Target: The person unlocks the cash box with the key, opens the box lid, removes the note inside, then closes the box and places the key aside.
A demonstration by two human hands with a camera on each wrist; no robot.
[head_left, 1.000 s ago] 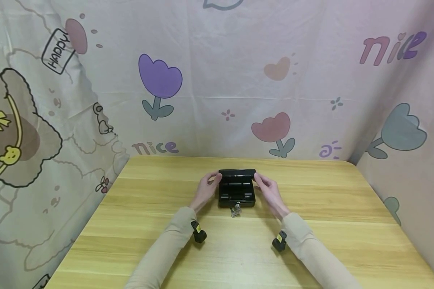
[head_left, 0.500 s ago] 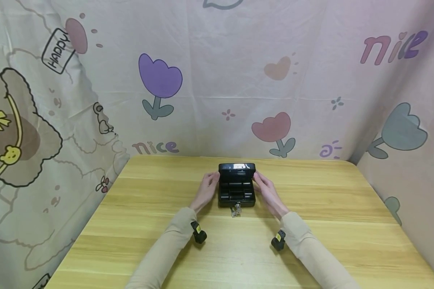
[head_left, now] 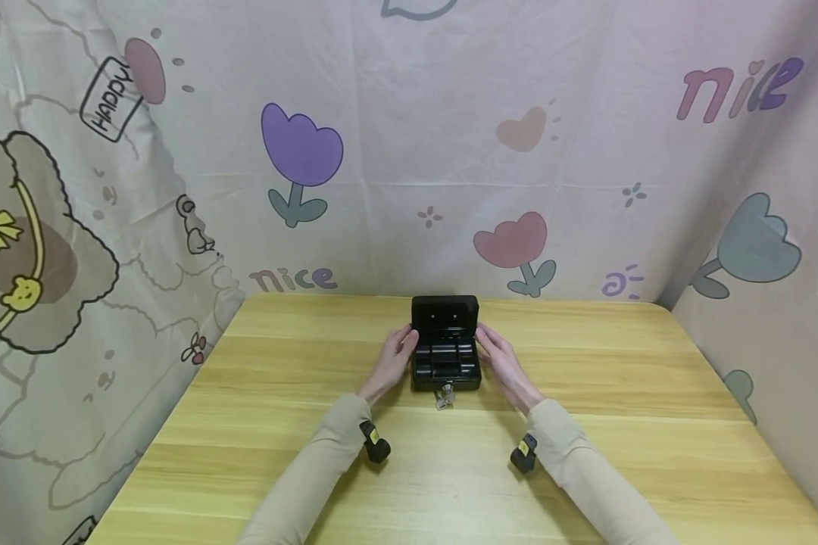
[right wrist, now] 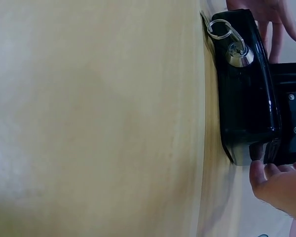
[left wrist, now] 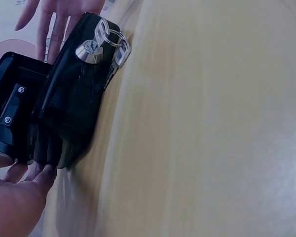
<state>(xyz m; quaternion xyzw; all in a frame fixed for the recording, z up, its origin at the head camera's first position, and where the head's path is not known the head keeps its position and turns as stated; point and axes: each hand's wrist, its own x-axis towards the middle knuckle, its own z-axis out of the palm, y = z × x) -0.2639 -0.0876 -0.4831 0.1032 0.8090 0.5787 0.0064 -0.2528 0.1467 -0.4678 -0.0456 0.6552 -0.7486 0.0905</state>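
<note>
Black box [head_left: 446, 353] sits on the counter [head_left: 450, 484] between the two hands, lid [head_left: 444, 311] standing up at the back, lock [left wrist: 90, 53] on the near wall.

Left grip [head_left: 387, 365]: fairly open, fingertips resting at the box's left end, wrapped round nothing. Right grip [head_left: 503, 365]: likewise, tips at the right end. How hard either presses, I cannot tell.

Handling, my estimate: stiff shell, metal or hard plastic, moderate to light weight. Gloss finish, mirroring the fingers in my wrist views; I expect slip under dry tips. Body looks sturdy; weak points would be the hinge and the keys [left wrist: 122, 53], which hang loose from the lock and could swing or snag.

Hold: I would take both ends of the lower body, low and opposed, rather than the lid, which would probably pivot under load.
</note>
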